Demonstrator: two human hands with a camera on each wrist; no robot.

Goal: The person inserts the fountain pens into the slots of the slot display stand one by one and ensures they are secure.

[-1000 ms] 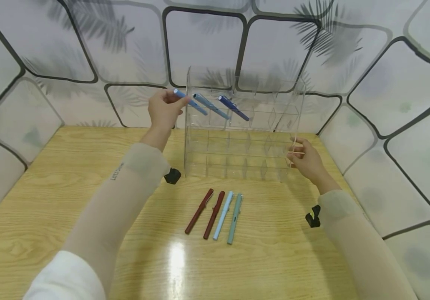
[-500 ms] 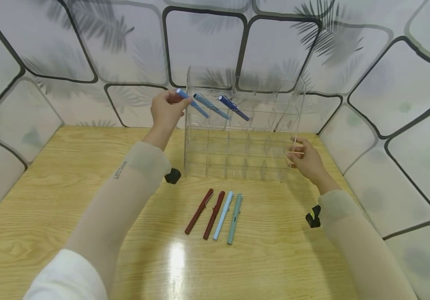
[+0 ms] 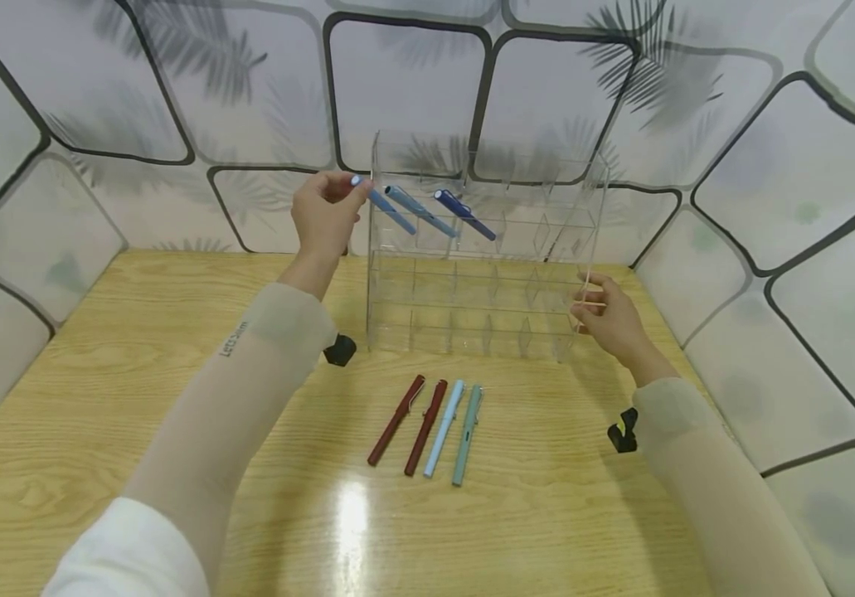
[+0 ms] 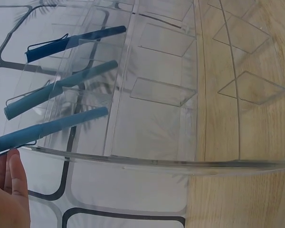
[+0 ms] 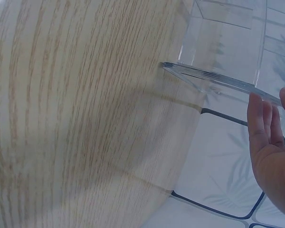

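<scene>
A clear rack stands upright on a wooden table. It has rows of small see-through slots.

The person's left hand is at the rack's top left side. Its thumb and fingers pinch a blue pen near the cap end. The blue pen is tilted, and its other end reaches into the high part of the rack, at the left end. Two more pens lean in the same row of the rack. Just beside the blue pen is a grey-blue pen, and next to that, nearer the middle of the rack, is a dark blue pen. All three slant the same way and sit apart from each other.

The right hand is low on the rack's right side. Its fingers and thumb bend around the edge of the side wall of the rack and hold it.

Four pens lie flat in front of the rack, side by side. From the rack's left to its right, they are a dark red pen, another dark red pen, a light blue pen and a green pen.

Behind the rack is a pale wall with dark lines and grey leaves.
</scene>
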